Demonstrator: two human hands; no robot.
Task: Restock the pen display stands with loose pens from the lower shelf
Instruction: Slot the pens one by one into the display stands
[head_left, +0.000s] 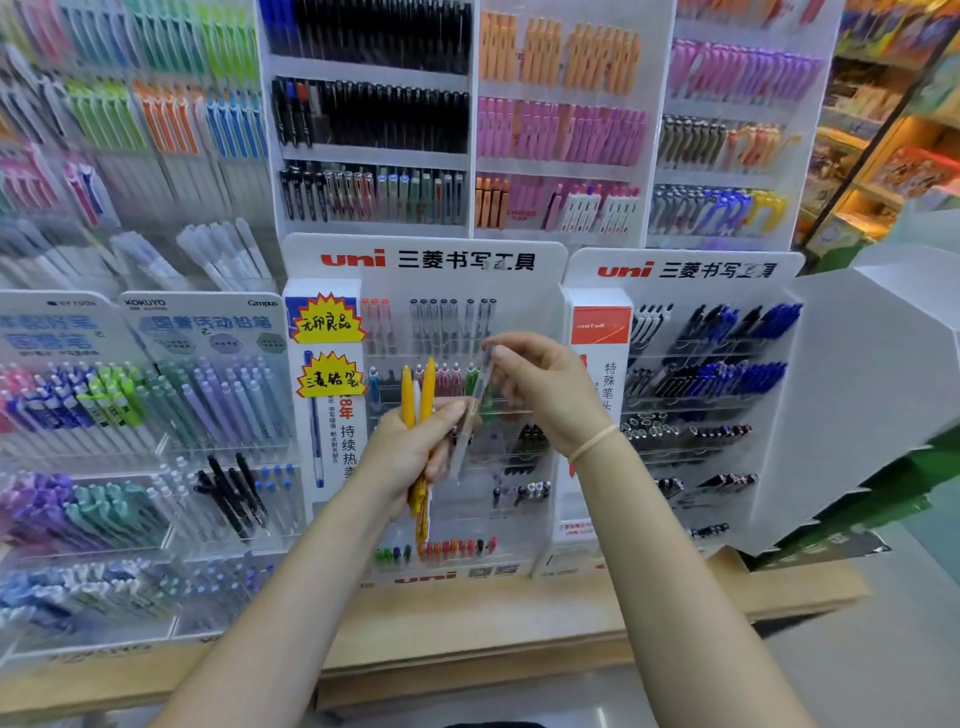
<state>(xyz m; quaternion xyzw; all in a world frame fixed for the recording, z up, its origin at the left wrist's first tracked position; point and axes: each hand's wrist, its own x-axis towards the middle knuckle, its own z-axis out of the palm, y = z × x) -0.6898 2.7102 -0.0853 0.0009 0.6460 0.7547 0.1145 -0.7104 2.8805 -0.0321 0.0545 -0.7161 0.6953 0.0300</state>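
Centrally, at mid-frame, the left hand (415, 447) has its grip curled tight round a bundle of yellow pens (421, 410); just right, the right hand (540, 384) pinches a clear pen (475, 410) before the uni display stand (426, 260).

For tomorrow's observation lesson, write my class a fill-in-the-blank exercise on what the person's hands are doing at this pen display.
1. The left hand grips a bunch of ____ pens.
2. The right hand pinches one ____ pen.
3. A thin band circles the ____ wrist.
4. The red logo on the display stand behind the hands reads ____.

Missing words: yellow; clear; right; uni
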